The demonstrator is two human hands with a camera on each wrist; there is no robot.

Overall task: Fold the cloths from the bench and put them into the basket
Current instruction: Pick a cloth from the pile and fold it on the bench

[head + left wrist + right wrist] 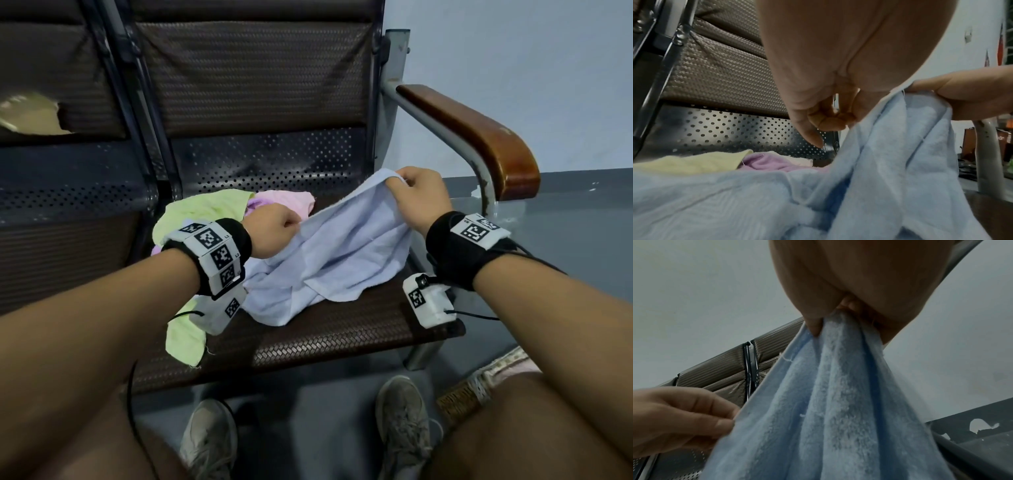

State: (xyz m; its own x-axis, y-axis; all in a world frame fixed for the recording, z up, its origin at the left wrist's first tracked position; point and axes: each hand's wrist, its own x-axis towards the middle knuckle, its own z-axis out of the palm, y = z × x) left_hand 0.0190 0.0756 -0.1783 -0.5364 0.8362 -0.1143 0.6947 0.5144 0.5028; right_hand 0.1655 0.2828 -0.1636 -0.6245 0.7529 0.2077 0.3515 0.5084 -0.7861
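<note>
A light blue cloth (335,250) lies partly lifted over the bench seat (342,339). My right hand (399,180) pinches one corner and holds it up; in the right wrist view the bunched blue cloth (838,402) hangs from the right hand (836,316). My left hand (294,224) pinches the cloth's edge lower down on the left, with the left hand's fingertips (725,420) closed on the hem. The left wrist view has the left hand (830,120) with fingers curled beside the blue cloth (890,162). Behind lie a green cloth (205,209) and a pink cloth (284,202).
A wooden armrest (479,137) on a metal post stands right of the seat. A woven basket (462,397) with a lace-edged lining shows at lower right beside my thigh. My shoes (404,418) are on the floor below the seat's front edge.
</note>
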